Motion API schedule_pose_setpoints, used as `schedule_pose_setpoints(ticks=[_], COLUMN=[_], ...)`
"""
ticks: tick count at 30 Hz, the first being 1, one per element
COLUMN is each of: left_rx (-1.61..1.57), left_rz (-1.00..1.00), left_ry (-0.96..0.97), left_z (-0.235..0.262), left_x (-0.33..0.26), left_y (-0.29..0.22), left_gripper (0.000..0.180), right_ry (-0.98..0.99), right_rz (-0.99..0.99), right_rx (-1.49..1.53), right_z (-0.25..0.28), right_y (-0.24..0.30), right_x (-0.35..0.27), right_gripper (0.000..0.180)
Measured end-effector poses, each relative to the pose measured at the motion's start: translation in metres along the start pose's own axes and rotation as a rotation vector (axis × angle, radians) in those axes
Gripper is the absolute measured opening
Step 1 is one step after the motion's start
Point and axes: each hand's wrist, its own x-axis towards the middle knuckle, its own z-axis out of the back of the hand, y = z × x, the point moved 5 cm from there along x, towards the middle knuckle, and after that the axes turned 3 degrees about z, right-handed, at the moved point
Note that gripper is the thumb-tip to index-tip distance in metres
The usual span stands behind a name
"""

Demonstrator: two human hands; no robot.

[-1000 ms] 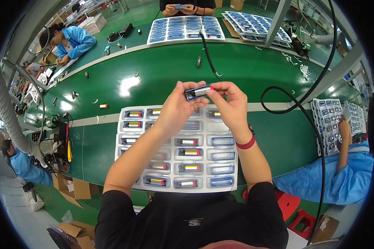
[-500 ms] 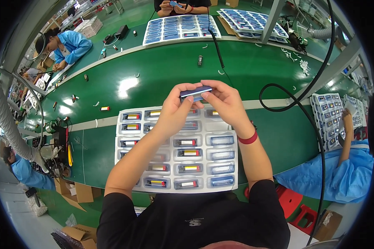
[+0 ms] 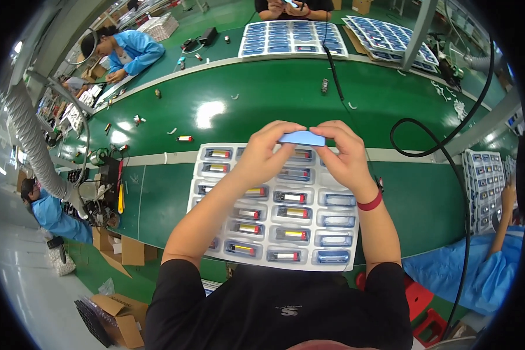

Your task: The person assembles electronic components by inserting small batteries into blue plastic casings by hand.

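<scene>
Between both hands, above the far edge of a white moulded tray [image 3: 313,247], I hold a small, flat light-blue plastic case [image 3: 303,138]. My left hand [image 3: 269,150] pinches its left end between thumb and fingers. On its right end my right hand [image 3: 344,153] has a like grip, with a red band on the wrist. Beneath my hands, several tray pockets carry blue case shells with black, yellow and red battery parts [image 3: 291,213]. The pockets of the right column contain blue shells [image 3: 336,221] without red parts. My left forearm covers part of the tray.
A green belt [image 3: 262,93] runs beyond the tray, with a loose battery part [image 3: 184,139] and other small pieces on it. A black cable [image 3: 411,137] loops at the right. Further trays [image 3: 293,38] lie across the belt. Co-workers in blue [image 3: 137,49] sit nearby.
The case has turned in my hands, so a smooth light-blue face shows instead of the dark edge and pale inner side. The whole view has shifted, moving the scene rightward.
</scene>
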Motion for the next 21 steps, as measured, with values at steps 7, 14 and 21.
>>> schedule_pose_setpoints(ticks=[7,14,21], left_rx=[-0.169,0.543,0.9], left_rz=[0.258,0.109,0.441], left_ry=[-0.017,-0.174,-0.014], left_z=[-0.009,0.128,0.265], left_x=[-0.004,-0.015,-0.106], left_y=[0.027,0.097,0.252], left_gripper=[0.037,0.04,0.058], right_ry=[-0.028,0.183,0.273], right_rz=[-0.092,-0.573,-0.328], right_rx=[-0.038,-0.2,-0.562], right_z=[-0.001,0.048,0.053], right_y=[-0.011,-0.024,-0.028], right_x=[-0.003,-0.052,-0.087], right_gripper=[0.023,0.014,0.013])
